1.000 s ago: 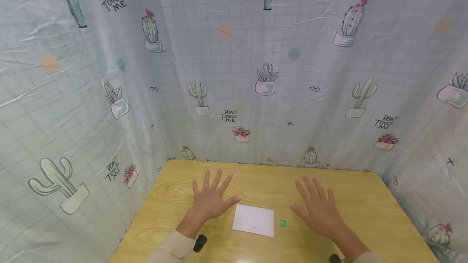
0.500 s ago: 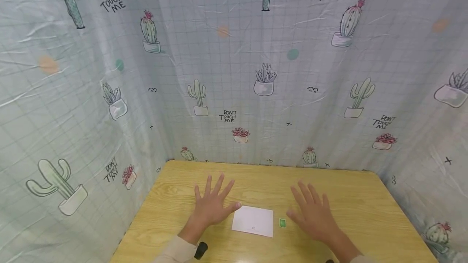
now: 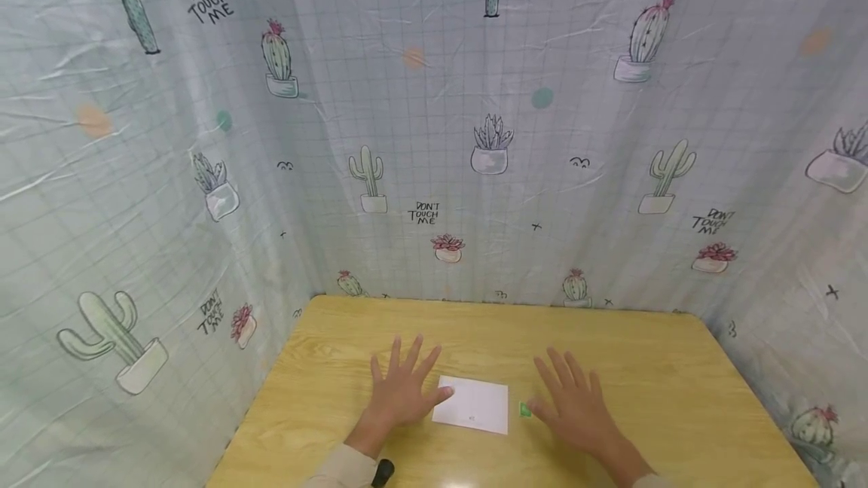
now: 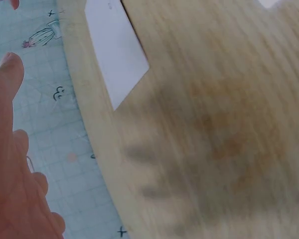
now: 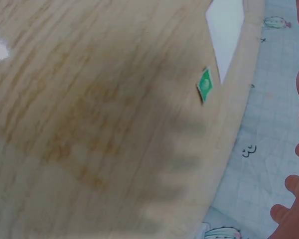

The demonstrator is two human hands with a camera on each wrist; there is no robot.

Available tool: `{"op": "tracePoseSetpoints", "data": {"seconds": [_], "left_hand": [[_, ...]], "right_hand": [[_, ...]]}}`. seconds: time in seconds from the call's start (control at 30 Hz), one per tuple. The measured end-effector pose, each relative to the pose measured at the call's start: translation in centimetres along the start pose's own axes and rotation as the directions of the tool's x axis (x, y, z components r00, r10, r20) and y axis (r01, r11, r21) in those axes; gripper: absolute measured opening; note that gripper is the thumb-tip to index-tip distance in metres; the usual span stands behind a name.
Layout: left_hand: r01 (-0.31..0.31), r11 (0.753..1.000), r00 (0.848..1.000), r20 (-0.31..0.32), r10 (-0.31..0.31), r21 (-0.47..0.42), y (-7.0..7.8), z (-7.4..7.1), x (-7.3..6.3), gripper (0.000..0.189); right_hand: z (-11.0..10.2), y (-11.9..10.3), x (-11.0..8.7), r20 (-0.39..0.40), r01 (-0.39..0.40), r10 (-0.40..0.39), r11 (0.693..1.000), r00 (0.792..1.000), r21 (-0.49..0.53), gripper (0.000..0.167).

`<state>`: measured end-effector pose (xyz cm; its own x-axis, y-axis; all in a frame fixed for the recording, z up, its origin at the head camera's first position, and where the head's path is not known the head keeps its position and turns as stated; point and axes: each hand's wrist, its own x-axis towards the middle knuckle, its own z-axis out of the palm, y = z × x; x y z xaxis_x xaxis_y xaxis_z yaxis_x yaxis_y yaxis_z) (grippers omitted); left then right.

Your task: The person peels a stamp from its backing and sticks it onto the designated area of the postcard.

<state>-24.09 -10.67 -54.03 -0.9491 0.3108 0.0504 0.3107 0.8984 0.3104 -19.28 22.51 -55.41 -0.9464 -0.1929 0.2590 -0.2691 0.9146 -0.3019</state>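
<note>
A white rectangular sheet like an envelope or card (image 3: 472, 405) lies flat on the wooden table, with a tiny mark near its front edge. Just right of it is a small green stamp-like piece with a pale border (image 5: 205, 85). My left hand (image 3: 401, 391) is spread above the table on the left, its thumb tip overlapping the white sheet's corner in the head view. My right hand (image 3: 576, 407) hovers spread on the other side, thumb tip over the green piece's edge in that view. Both hands hold nothing; their shadows fall on the wood in the wrist views.
The yellow wooden table (image 3: 502, 337) has rounded far corners. A pale curtain (image 3: 434, 126) printed with cacti and lettering hangs behind the table and along both sides. A dark wrist strap piece (image 3: 383, 472) shows at the left sleeve.
Both hands have come lower and nearer the body, moving inward toward the white sheet and the green piece. Fingers stay spread; the sheet and the green piece lie where they were.
</note>
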Motion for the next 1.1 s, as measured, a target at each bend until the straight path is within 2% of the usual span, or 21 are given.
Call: {"op": "tracePoseSetpoints", "data": {"seconds": [0.17, 0.47, 0.6, 0.73, 0.9, 1.0, 1.1], "left_hand": [[-0.003, 1.0, 1.0, -0.005, 0.003, -0.016, -0.4, 1.5, 0.4, 0.078], [0.042, 0.998, 0.998, 0.05, -0.041, -0.036, -1.3, 3.8, 0.0, 0.081], [0.027, 0.998, 0.999, 0.046, -0.024, -0.059, -1.6, 4.5, 0.2, 0.082], [0.015, 0.998, 0.997, 0.073, -0.011, -0.062, -1.7, 4.9, 0.3, 0.082], [-0.004, 0.998, 0.995, 0.102, 0.011, -0.068, -1.6, 4.9, 0.3, 0.083], [-0.037, 0.996, 0.995, 0.089, 0.044, -0.083, -1.7, 5.6, 0.3, 0.081], [-0.043, 0.996, 0.994, 0.1, 0.051, -0.08, -1.7, 5.8, 0.2, 0.078]], "right_hand": [[0.7, 0.4, -0.1, 0.011, 0.004, -0.004, 1.0, 1.0, -0.015, 0.072], [2.2, 1.3, -0.4, 0.072, 0.013, -0.017, 0.998, 0.997, 0.061, 0.071], [2.6, 1.5, -0.4, 0.114, -0.001, -0.007, 0.997, 0.994, 0.071, 0.07], [3.2, 1.9, -0.7, 0.16, -0.016, 0.002, 0.996, 0.987, 0.088, 0.069], [4.1, 2.5, -0.8, 0.168, -0.025, 0.007, 0.994, 0.986, 0.104, 0.069], [4.5, 2.7, -0.8, 0.168, -0.025, 0.007, 0.994, 0.986, 0.106, 0.067], [4.8, 2.8, -0.7, 0.169, -0.022, 0.004, 0.994, 0.986, 0.108, 0.064]]}}
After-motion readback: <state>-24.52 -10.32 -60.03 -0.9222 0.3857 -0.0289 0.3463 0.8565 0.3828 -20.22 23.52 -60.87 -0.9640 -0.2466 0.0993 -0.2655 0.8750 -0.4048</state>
